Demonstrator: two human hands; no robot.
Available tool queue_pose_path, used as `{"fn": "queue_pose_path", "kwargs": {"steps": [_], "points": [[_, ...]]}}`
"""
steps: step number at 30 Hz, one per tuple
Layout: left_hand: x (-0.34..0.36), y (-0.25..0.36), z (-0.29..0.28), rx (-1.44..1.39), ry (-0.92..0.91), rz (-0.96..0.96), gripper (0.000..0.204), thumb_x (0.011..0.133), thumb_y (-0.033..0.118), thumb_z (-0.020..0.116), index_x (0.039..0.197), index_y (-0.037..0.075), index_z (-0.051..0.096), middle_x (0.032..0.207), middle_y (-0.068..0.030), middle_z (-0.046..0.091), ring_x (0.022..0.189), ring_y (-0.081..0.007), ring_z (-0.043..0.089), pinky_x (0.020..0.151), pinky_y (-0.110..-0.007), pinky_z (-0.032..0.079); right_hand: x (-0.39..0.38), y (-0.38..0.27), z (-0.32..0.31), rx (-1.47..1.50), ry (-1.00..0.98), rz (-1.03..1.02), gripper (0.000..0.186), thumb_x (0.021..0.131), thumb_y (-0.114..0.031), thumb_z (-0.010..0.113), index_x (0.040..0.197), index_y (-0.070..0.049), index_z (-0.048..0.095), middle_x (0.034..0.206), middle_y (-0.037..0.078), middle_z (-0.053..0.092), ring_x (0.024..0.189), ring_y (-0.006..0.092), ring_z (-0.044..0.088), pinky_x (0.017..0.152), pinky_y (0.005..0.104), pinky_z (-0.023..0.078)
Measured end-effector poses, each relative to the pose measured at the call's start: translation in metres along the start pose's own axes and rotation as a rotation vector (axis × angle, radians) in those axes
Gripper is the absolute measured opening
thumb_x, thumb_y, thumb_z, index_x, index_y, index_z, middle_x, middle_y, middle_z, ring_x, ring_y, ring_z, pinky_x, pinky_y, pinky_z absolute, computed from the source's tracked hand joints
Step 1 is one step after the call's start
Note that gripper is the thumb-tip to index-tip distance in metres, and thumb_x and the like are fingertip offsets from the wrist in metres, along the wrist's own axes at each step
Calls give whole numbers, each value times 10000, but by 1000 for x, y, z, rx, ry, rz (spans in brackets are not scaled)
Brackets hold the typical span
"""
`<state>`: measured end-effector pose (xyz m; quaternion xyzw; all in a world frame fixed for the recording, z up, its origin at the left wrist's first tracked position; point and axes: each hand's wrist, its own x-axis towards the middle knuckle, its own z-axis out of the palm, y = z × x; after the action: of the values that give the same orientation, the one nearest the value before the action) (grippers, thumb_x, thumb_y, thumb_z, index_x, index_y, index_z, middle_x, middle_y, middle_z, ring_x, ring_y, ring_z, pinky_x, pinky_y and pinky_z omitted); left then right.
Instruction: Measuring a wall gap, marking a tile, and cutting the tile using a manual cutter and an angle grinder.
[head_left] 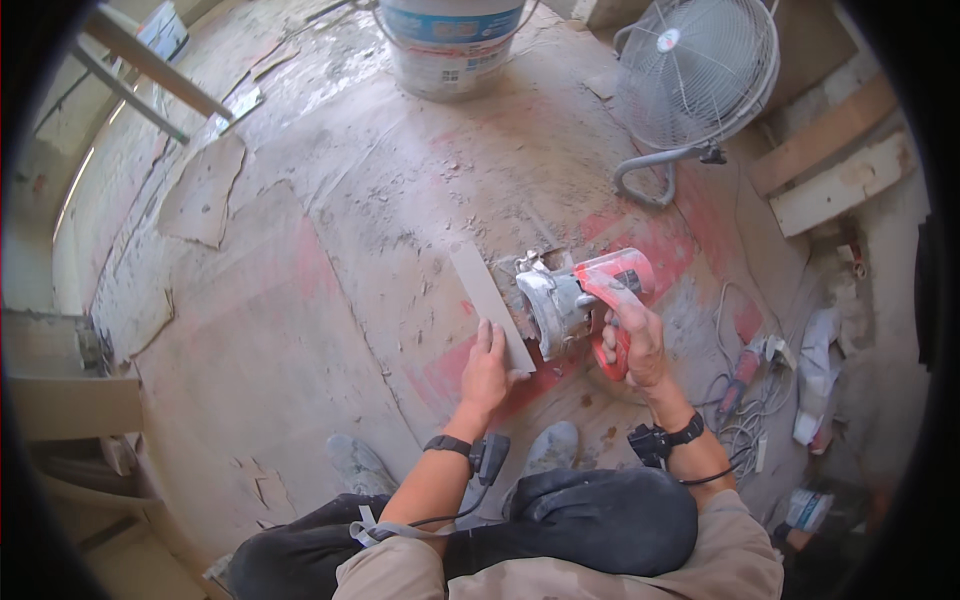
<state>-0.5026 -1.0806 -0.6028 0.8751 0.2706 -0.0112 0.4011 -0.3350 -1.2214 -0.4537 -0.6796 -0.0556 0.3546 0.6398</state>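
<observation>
My right hand (637,338) is wrapped round the red handle of a dusty red and silver handheld power cutter (562,302). The cutter's metal guard faces left, close beside a narrow light-grey tile strip (484,288). That strip slants from upper left to lower right just above the floor or on it; I cannot tell which. My left hand (487,372) grips its near end, fingers lying over the left edge and thumb by the lower end. The cutter's blade is mostly hidden by the guard, so whether it touches the strip does not show.
A white and blue bucket (450,55) stands ahead, with a floor fan (700,75) at far right. A red power tool (740,383) and tangled cables (752,432) lie to the right, near boards (840,190). Torn cardboard (205,195) and ladder-like legs (160,68) are at far left.
</observation>
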Motion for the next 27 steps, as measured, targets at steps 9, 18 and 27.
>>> {"fn": "queue_pose_path", "kwargs": {"steps": [9, 18, 27], "points": [[-2, 4, -5, -52, -45, -61, 977, 623, 186, 856, 1450, 14, 366, 1571, -169, 260, 1246, -376, 492, 981, -423, 490, 25, 9, 29, -137, -14, -23, 551, 914, -484, 535, 1115, 23, 608, 622, 17, 478, 465, 90, 429, 428, 228, 376], [0, 2, -3, -41, -57, -56, 941, 650, 168, 841, 1451, 35, 364, 1588, -116, 242, 1267, -327, 476, 962, -413, 512, 30, 7, 38, -114, -67, -41, 523, 921, -443, 535, 1140, 25, 613, 638, 18, 489, 463, 83, 440, 416, 219, 375], [-1, 4, -7, -43, -40, -64, 906, 651, 151, 839, 1427, 28, 388, 1586, -80, 247, 1240, -323, 492, 921, -425, 535, 21, 2, 43, -185, -85, -59, 495, 949, -412, 503, 1177, 15, 607, 683, 6, 492, 489, 67, 446, 413, 207, 364]]}}
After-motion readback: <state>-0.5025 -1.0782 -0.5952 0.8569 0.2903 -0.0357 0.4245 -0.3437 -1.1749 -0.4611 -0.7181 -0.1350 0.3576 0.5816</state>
